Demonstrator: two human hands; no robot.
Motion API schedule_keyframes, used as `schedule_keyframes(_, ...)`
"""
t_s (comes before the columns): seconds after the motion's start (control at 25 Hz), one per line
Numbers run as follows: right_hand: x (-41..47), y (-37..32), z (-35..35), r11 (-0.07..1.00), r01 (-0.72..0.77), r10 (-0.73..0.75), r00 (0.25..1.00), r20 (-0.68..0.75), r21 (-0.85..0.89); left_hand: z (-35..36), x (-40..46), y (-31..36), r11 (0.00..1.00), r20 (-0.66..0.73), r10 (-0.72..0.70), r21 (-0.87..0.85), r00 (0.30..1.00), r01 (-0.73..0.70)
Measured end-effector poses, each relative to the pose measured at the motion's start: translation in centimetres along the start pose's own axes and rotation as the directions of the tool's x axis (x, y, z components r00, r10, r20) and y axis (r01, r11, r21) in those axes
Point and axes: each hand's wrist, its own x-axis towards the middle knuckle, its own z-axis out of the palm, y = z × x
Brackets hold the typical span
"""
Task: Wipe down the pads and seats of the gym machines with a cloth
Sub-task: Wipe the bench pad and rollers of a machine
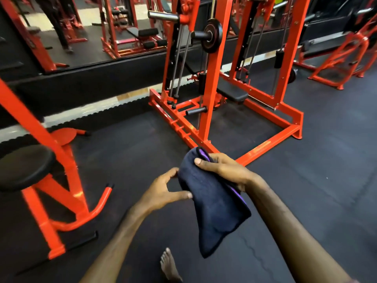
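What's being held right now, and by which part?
The dark blue cloth, gripped at its upper end by the right hand; the left hand touches its left edge.

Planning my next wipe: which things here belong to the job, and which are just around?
Job: dark cloth gripped by right hand; left hand beside it; round seat; bench pad.
Around: weight plate; orange frame; floor mat.

floor [318,180]: black rubber mat | orange machine frame [265,139] standing centre | orange stand with round black seat [24,166] at left | bare foot [168,266] near bottom edge | more orange frames [336,64] far right
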Motion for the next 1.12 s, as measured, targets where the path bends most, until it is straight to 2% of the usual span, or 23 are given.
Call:
schedule_keyframes(0.08,5.7,-1.2,-1.8,0.994,0.053,-0.054,0.999,-0.004,-0.092,-2.5,5.3,-1.1,0.994,0.079,0.003,-0.108,0.997,0.006)
schedule_keyframes(0.16,10.9,-2.1,-4.2,0.976,0.109,-0.132,0.984,-0.119,-0.187,-5.2,10.1,-3.1,0.982,0.04,-0.001,-0.188,0.999,0.008)
schedule_keyframes(0.24,14.8,-2.2,-6.2,0.971,0.134,-0.168,0.972,-0.163,-0.198,-8.4,13.9,-4.4,0.975,-0.015,-0.015,-0.224,1.0,0.011)
schedule_keyframes(0.36,21.8,-2.2,-8.0,0.954,0.139,-0.199,0.957,-0.213,-0.266,-14.1,20.6,-5.5,0.98,-0.042,-0.016,-0.196,0.999,0.007)
schedule_keyframes(0.52,32.9,-4.4,-8.3,0.943,0.179,-0.258,0.925,-0.278,-0.28,-21.4,27.5,-7.0,0.999,-0.057,-0.001,-0.052,0.998,-0.002)
schedule_keyframes(0.64,39.9,-6.6,-8.0,0.962,0.233,-0.261,0.936,-0.237,-0.141,-26.1,31.2,-7.6,0.999,-0.127,0.023,0.051,0.992,-0.016)
schedule_keyframes(0.72,44.8,-8.1,-8.3,0.967,0.252,-0.256,0.952,-0.168,-0.042,-29.1,34.1,-8.5,0.998,-0.166,0.034,0.056,0.985,-0.025)
schedule_keyframes(0.96,61.3,-11.7,-9.1,0.853,0.441,-0.447,0.893,0.044,-0.28,-37.9,45.7,-12.2,0.997,-0.134,-0.079,-0.024,0.988,0.076)
schedule_keyframes(1.04,66.1,-13.3,-9.9,0.858,0.445,-0.44,0.894,0.082,-0.255,-40.9,49.4,-12.7,0.997,-0.152,-0.072,-0.051,0.986,0.065)
schedule_keyframes(1.12,70.8,-15.5,-10.5,0.899,0.402,-0.39,0.916,0.096,-0.175,-44.2,52.4,-13.7,0.998,-0.217,-0.066,-0.01,0.974,0.065)
